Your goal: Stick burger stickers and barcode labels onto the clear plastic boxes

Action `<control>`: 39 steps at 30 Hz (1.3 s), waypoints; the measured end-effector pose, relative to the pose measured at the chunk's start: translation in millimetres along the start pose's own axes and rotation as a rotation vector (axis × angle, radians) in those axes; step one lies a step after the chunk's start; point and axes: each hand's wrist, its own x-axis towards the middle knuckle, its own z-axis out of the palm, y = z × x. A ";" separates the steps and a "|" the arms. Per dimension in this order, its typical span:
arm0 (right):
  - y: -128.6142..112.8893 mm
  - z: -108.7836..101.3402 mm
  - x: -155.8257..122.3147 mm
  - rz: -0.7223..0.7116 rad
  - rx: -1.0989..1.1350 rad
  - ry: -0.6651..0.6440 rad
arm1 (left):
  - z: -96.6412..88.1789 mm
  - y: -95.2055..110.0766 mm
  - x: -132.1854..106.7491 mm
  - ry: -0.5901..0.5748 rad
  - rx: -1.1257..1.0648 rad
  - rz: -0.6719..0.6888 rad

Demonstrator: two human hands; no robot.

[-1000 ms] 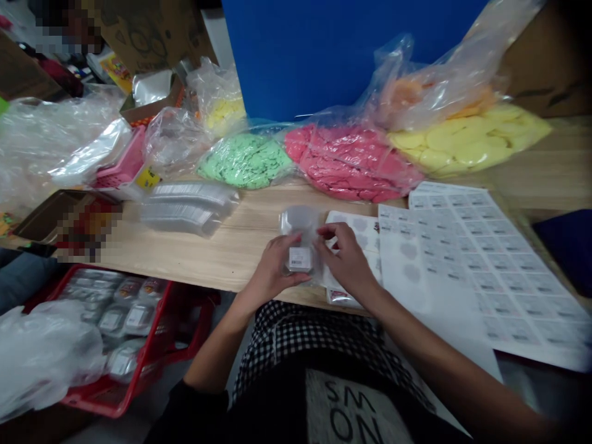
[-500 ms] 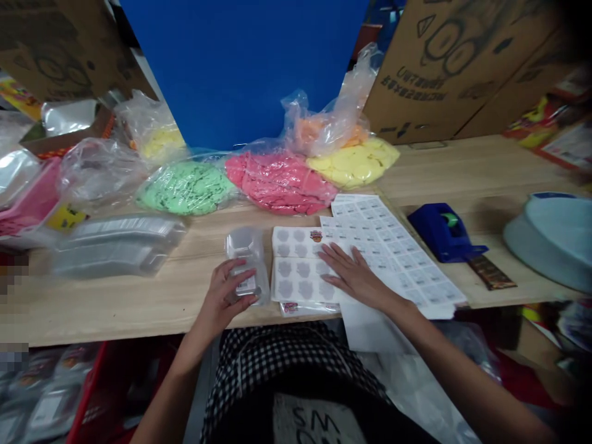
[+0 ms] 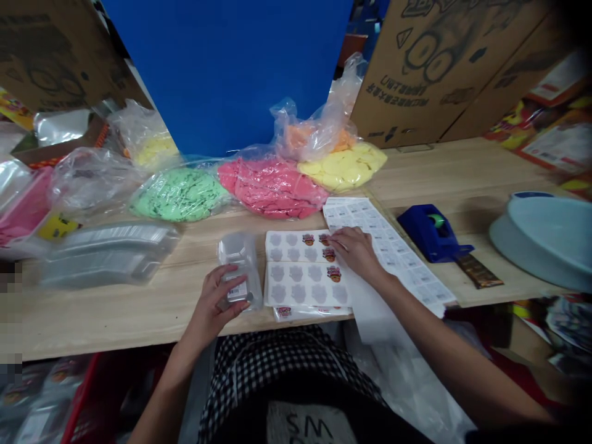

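Flanking label sheets (image 3: 393,253), a blue tape dispenser (image 3: 430,233)

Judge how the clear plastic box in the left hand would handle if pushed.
The clear plastic box looks thin-walled, so probably light and easily dented. Its squarish shape suggests sliding rather than rolling. Its glossy walls may feel slippery.

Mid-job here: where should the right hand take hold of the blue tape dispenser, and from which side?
Take the blue tape dispenser by its rounded body around the tape roll, coming from above with the right hand. It stands upright on the wooden table, just past the sticker sheet. Its narrow nose points off to the right, so the body looks like the firmest hold.
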 end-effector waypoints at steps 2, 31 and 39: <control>-12.2 11.0 17.1 0.102 0.004 -0.030 | -0.3 0.8 0.4 0.007 0.009 0.005; -25.3 45.6 60.6 0.353 -0.026 -0.159 | 0.5 -0.3 -0.9 0.016 0.053 0.075; -25.6 48.7 57.9 0.371 -0.024 -0.098 | 0.8 0.1 -0.6 0.030 0.046 0.077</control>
